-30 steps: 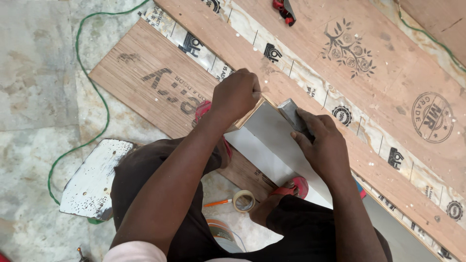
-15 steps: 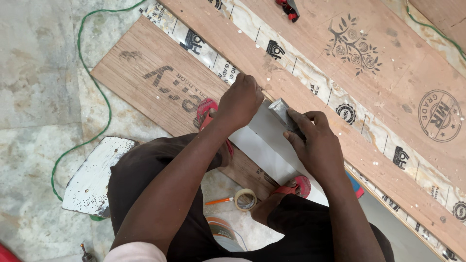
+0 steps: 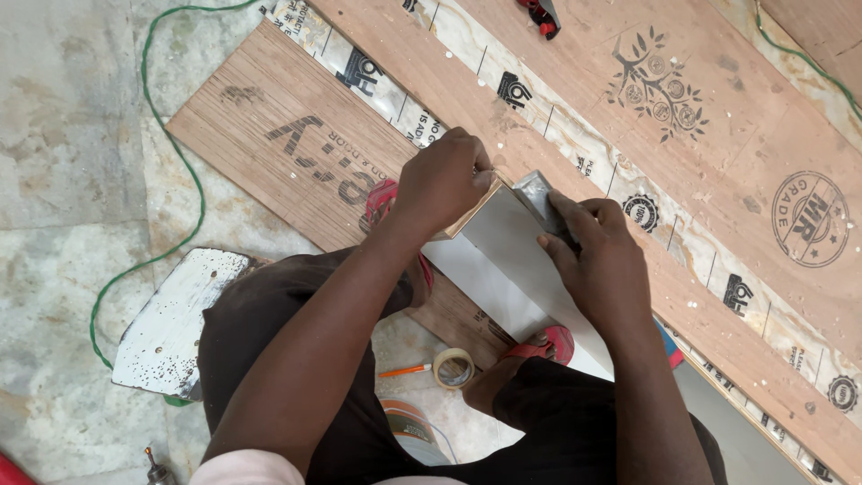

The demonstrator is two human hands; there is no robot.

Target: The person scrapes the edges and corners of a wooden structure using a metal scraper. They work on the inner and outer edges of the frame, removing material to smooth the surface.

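Both hands have slid a little toward the far end of the pale grey laminated strip (image 3: 521, 269), whose long axis runs from near right to far left across the plywood boards (image 3: 296, 153). Left hand (image 3: 442, 184) pinches its far left corner, fingers curled shut. Right hand (image 3: 597, 260), just right of it, grips a small grey rubbing block (image 3: 537, 196) pressed on the strip's far edge.

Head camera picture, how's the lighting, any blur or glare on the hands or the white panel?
Head view: soft, even light with faint shadows; left hand, right hand and white panel are sharp; no glare on the panel; no evident motion blur.
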